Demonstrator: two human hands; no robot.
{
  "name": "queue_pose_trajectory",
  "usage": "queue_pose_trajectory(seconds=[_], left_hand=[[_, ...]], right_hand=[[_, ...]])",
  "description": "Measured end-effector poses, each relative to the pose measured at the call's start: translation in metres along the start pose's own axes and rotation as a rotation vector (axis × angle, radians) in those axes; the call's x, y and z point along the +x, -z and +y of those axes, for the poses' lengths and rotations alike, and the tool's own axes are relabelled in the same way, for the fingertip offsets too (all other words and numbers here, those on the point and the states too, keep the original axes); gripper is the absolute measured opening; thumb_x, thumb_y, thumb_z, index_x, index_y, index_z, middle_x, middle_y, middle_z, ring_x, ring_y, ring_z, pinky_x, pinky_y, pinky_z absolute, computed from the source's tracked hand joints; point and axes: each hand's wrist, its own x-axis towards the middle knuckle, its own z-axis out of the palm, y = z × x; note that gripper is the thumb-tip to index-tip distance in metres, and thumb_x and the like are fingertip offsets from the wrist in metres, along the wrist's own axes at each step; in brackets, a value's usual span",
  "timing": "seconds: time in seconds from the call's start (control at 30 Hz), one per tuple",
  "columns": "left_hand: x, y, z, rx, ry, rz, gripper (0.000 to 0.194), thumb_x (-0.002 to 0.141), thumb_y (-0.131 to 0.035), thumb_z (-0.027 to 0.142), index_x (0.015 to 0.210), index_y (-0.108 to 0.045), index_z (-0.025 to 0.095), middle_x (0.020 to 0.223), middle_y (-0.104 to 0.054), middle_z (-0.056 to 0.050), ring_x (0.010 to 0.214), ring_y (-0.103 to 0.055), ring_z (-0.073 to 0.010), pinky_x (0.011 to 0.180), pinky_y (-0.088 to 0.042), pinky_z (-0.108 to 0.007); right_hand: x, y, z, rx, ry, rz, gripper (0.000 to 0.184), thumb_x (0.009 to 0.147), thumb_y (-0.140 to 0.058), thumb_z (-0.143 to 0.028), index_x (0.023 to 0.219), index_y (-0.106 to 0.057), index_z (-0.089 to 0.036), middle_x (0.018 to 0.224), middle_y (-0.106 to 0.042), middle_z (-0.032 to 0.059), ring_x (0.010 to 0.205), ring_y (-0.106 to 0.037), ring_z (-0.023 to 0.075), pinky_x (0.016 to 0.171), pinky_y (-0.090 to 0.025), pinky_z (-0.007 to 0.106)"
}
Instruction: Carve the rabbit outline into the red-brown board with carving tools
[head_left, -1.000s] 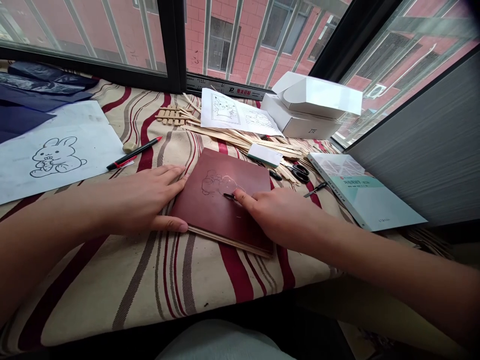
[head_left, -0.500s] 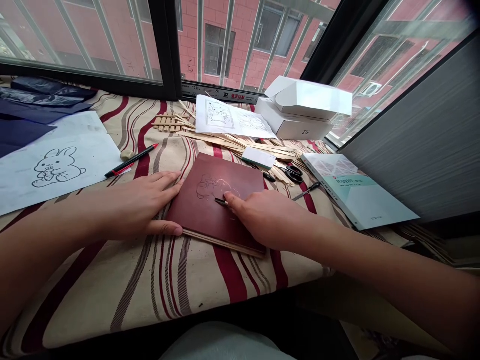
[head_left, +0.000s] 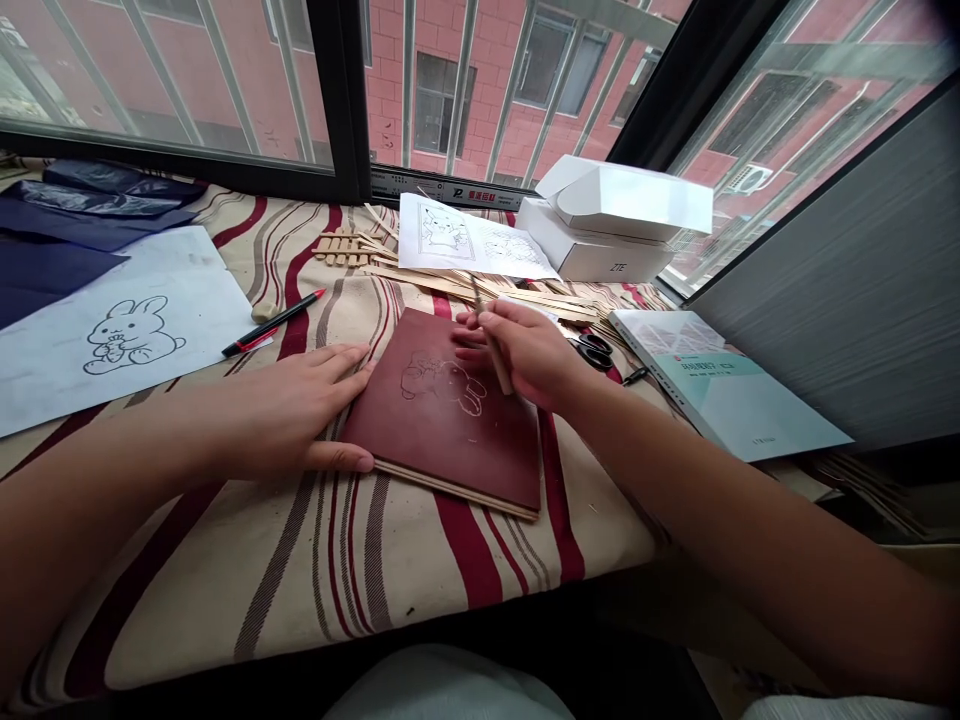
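Observation:
A dark red-brown flat board (head_left: pixel 442 450) with a pale layered edge lies in front of me. On it is a rabbit drawing (head_left: pixel 442 385), partly in dark lines and partly in pale scratched ones. My left hand (head_left: pixel 315 410) rests open against the board's left edge, thumb at the near corner and fingers spread. Above the board's right side, my right hand (head_left: pixel 525 350) is closed around a carving tool (head_left: pixel 495 355) with a wooden handle. Its thin tip points up and away, off the surface.
Left lies a paper with a rabbit drawing (head_left: pixel 187 270), beside a black pen with a red tip (head_left: pixel 274 323). Behind the board are wooden strips (head_left: pixel 420 280), a printed sheet (head_left: pixel 450 255) and white boxes (head_left: pixel 600 255). Scissors (head_left: pixel 595 350) and a book (head_left: pixel 739 400) lie right.
My right hand has lifted the carving tool off the board, moved away from me and turned the tip upward. More pale rabbit lines are uncovered. My left hand stays at the edge.

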Motion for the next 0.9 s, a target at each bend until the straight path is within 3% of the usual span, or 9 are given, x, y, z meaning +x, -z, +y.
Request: queue_pose_trajectory(seconds=[0.07, 0.13, 0.23, 0.3, 0.4, 0.57, 0.7, 0.9], left_hand=[[0.0, -0.001, 0.0, 0.004, 0.007, -0.003, 0.115, 0.089, -0.042, 0.093, 0.169, -0.034, 0.011, 0.179, -0.025, -0.023, 0.163, -0.032, -0.0428, 0.131, -0.031, -0.051], [0.0, -0.001, 0.001, 0.003, 0.011, -0.01, 0.115, 0.089, -0.044, 0.093, 0.17, -0.033, 0.012, 0.18, -0.023, -0.023, 0.163, -0.031, -0.0431, 0.131, -0.03, -0.052], [0.0, 0.001, 0.004, -0.009, 0.018, -0.023, 0.115, 0.088, -0.046, 0.092, 0.17, -0.033, 0.012, 0.18, -0.022, -0.023, 0.164, -0.03, -0.0436, 0.131, -0.03, -0.053], [0.0, 0.005, 0.007, -0.011, 0.027, -0.039, 0.116, 0.089, -0.043, 0.093, 0.169, -0.033, 0.011, 0.18, -0.023, -0.024, 0.164, -0.031, -0.0435, 0.131, -0.031, -0.054], [0.001, 0.014, 0.013, -0.017, 0.049, -0.085, 0.116, 0.09, -0.042, 0.092, 0.169, -0.034, 0.008, 0.179, -0.022, -0.026, 0.164, -0.029, -0.044, 0.131, -0.031, -0.055], [0.003, 0.025, 0.019, -0.032, 0.073, -0.156, 0.117, 0.09, -0.046, 0.09, 0.169, -0.031, 0.005, 0.18, -0.019, -0.027, 0.165, -0.026, -0.0468, 0.132, -0.029, -0.056], [0.004, 0.025, 0.019, -0.033, 0.076, -0.16, 0.117, 0.09, -0.047, 0.089, 0.169, -0.03, 0.005, 0.18, -0.017, -0.027, 0.165, -0.025, -0.0476, 0.132, -0.029, -0.056], [0.003, 0.026, 0.02, -0.007, 0.076, -0.171, 0.117, 0.09, -0.044, 0.091, 0.171, -0.027, 0.008, 0.18, -0.018, -0.026, 0.165, -0.026, -0.0453, 0.132, -0.029, -0.054]], right_hand=[[-0.003, 0.008, -0.005, -0.101, 0.001, -0.022, 0.025, 0.111, -0.032, -0.027, 0.122, -0.053, -0.016, 0.125, -0.074, 0.0158, 0.079, -0.075, 0.0122, 0.071, -0.06, 0.028], [-0.015, 0.016, -0.011, -0.467, 0.048, -0.133, 0.028, 0.109, -0.045, -0.033, 0.125, -0.061, -0.017, 0.098, -0.078, 0.0083, 0.066, -0.07, 0.0156, 0.064, -0.053, 0.028], [-0.036, 0.022, -0.017, -1.028, 0.228, -0.182, 0.037, 0.106, -0.052, -0.031, 0.135, -0.071, -0.019, 0.113, -0.081, 0.0123, 0.1, -0.075, 0.0266, 0.084, -0.052, 0.036], [-0.045, 0.022, -0.019, -1.189, 0.26, -0.236, 0.047, 0.107, -0.048, -0.026, 0.15, -0.065, -0.022, 0.126, -0.079, 0.0134, 0.112, -0.074, 0.0302, 0.09, -0.05, 0.038], [-0.049, 0.021, -0.018, -1.226, 0.264, -0.293, 0.051, 0.107, -0.047, -0.023, 0.155, -0.063, -0.024, 0.12, -0.081, 0.0126, 0.103, -0.075, 0.028, 0.083, -0.047, 0.035], [-0.049, 0.024, -0.018, -1.232, 0.23, -0.308, 0.045, 0.108, -0.049, -0.034, 0.147, -0.07, -0.033, 0.097, -0.083, 0.0091, 0.078, -0.071, 0.0216, 0.07, -0.04, 0.031], [-0.054, 0.025, -0.017, -1.277, 0.261, -0.291, 0.045, 0.108, -0.049, -0.034, 0.148, -0.07, -0.034, 0.095, -0.082, 0.0082, 0.077, -0.07, 0.0196, 0.067, -0.039, 0.028], [-0.057, 0.017, -0.024, -1.469, 0.282, -0.321, 0.047, 0.107, -0.046, -0.025, 0.149, -0.069, -0.025, 0.094, -0.081, 0.0096, 0.077, -0.071, 0.0209, 0.062, -0.035, 0.029]])
